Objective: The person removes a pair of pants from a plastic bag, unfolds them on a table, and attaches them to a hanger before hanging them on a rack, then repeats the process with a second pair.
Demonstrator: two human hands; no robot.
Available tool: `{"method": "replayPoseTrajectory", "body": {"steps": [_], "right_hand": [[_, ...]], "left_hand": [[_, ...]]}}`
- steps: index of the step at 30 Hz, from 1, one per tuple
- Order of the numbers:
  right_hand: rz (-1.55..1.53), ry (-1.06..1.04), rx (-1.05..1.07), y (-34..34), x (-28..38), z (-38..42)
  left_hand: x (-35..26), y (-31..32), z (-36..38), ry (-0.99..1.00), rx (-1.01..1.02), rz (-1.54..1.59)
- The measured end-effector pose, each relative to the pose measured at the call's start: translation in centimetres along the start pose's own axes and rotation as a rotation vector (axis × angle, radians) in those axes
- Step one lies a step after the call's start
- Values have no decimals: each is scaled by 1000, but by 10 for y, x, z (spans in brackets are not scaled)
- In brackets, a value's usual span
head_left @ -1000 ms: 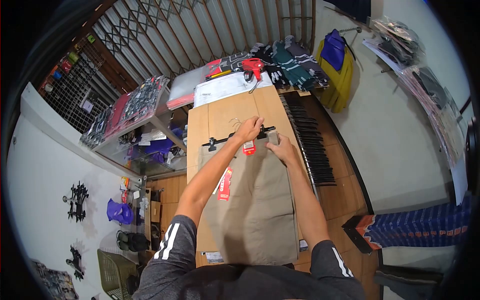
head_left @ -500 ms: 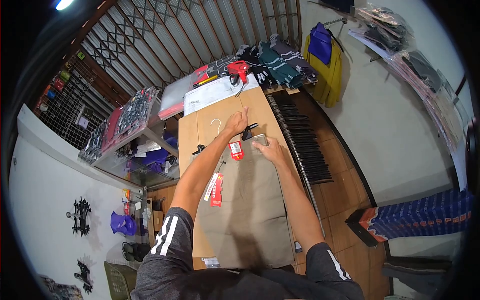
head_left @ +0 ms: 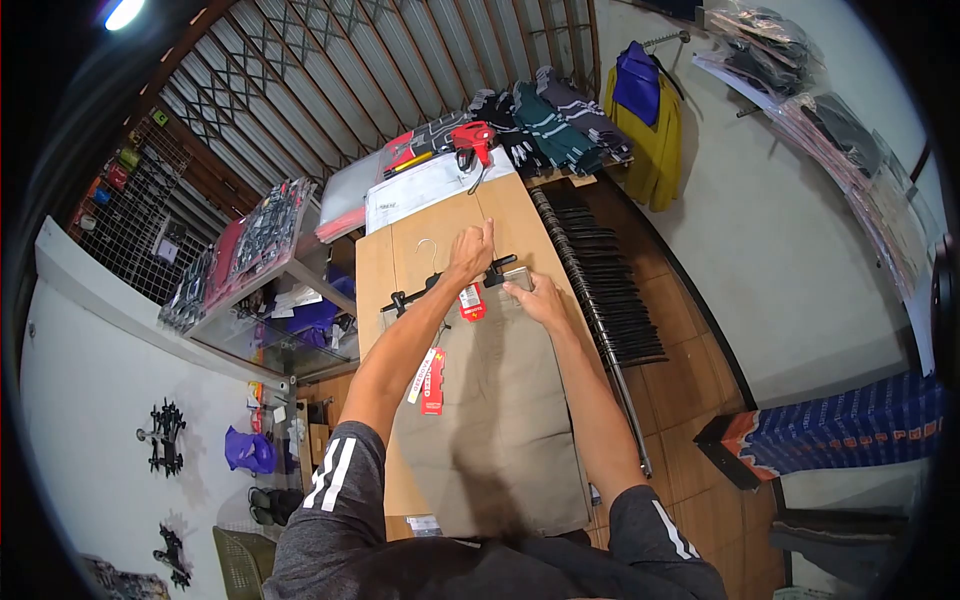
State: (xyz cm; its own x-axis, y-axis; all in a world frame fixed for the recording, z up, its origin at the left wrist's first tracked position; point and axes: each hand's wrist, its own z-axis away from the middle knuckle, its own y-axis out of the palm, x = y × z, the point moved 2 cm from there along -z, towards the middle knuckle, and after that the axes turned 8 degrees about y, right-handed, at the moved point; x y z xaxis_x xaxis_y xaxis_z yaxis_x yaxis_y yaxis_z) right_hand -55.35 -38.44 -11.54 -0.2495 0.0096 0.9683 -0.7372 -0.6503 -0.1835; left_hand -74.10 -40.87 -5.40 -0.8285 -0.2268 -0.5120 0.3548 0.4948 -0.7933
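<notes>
Khaki trousers [head_left: 510, 400] lie folded on the wooden table, waistband at the far end. A black clip hanger [head_left: 405, 302] with a pale metal hook lies across the waistband; one clip sits at each side. My left hand [head_left: 470, 254] is closed over the hanger bar beside the right clip, its thumb pointing up and its fingertips hidden. My right hand [head_left: 540, 300] pinches the right corner of the waistband, just below that clip. Red tags [head_left: 432, 380] and a red-and-white label [head_left: 471, 302] lie on the trousers.
The table [head_left: 450, 215] carries a red tape dispenser [head_left: 473, 142] and white paper [head_left: 395, 203] at its far end. To the right is a rail of black hangers [head_left: 605, 280]. Folded garments [head_left: 560, 130] are stacked behind. A glass case [head_left: 270, 270] stands left.
The hanger and my left hand have shifted slightly, and more of the bar near the left clip shows. My right hand keeps its place at the waistband corner.
</notes>
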Motion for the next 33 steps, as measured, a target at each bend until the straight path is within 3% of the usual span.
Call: {"method": "replayPoseTrajectory", "body": {"steps": [4,11,12,16,19,22,25,26,29,30,33], "right_hand": [[15,-100,-62,2,-3,-3],[35,-76,-87,-2,7,3],[26,-92,-87,1,2,-2],[87,-161,-71,-2,9,8],[-53,-159,-36,7,-15,-13],[-112,-160,-2,1,-8,-7],[-201,-171,56,-2,0,-1],[-232,-156,111,-3,-1,0],[-291,-94,195,-12,11,11],[-316,-76,197,-14,9,12],[-341,-71,181,-19,8,27]], "left_hand": [[-8,0,9,20,0,-27],[-5,10,24,-30,-52,-32],[-10,4,28,-87,27,-24],[-15,-14,68,141,-174,96],[-9,-40,116,33,-326,13],[40,-57,161,-177,-503,-153],[79,-78,196,-693,-474,-220],[91,-87,203,-748,-436,-127],[133,-104,222,-509,-362,409],[118,-119,225,-549,-400,418],[90,-149,232,-418,-266,551]]}}
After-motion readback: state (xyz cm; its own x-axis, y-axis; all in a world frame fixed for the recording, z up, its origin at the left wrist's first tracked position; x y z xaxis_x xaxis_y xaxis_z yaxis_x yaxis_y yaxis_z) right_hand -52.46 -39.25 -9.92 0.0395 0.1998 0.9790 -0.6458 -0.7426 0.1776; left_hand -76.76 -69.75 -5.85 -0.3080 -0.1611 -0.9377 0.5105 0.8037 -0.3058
